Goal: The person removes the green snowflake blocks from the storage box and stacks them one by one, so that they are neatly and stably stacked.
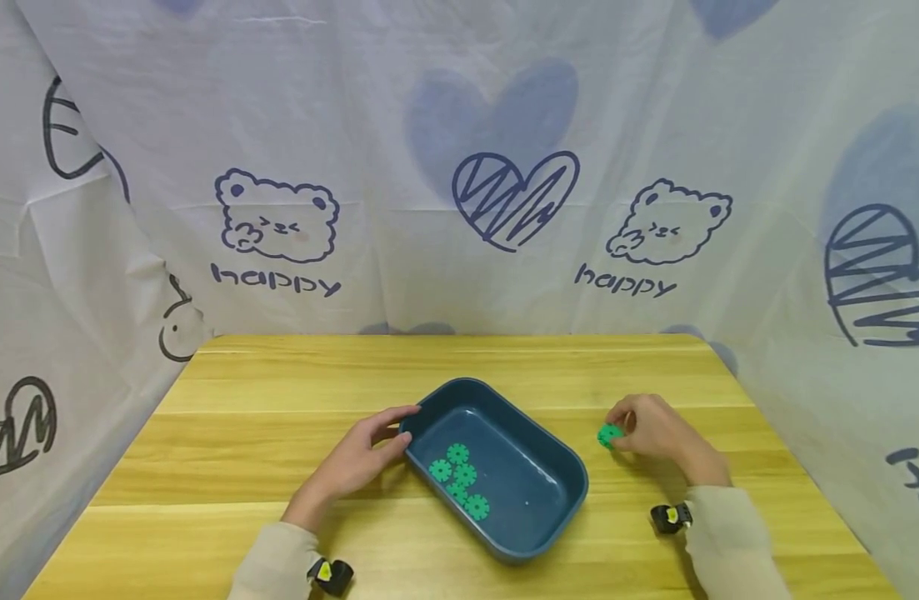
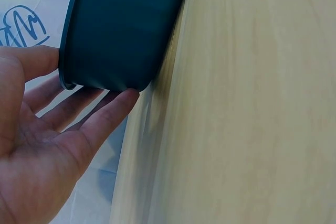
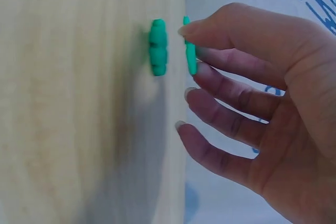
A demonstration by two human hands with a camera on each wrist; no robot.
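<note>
Tray [image 1: 519, 450], dark blue with rounded corners, sits skewed on the wood table [image 1: 279, 450], between the person's hands. Five loose green notched discs [image 1: 465, 475] lie in it, bunched along the near-left wall, a couple overlapping or nearly so. Left hand [image 1: 354, 462] holds the left corner: thumb and fingers straddle it, against the rim and outer wall. Right hand [image 3: 273, 108] is off to the tray's right, just above the table, pinching one green disc [image 3: 191, 60] by thumb and fingertips; ring and little fingers carry nothing. Directly below that, apart from it, a second green piece [image 3: 158, 48] lies on the wood. Edge-on and soft in the wrist view, so can't say if it's one disc or a stack.

Risks, my read:
- Held disc is thin with a small contact patch. Uneven thumb pressure could pivot it or pop it out.
- Piece underneath is close. A dip of the fingers could knock it away or snag its notches.
- Left hand has one corner only. An uneven push there could swing the tray round; lifting there could tip it and slide the discs.
</note>
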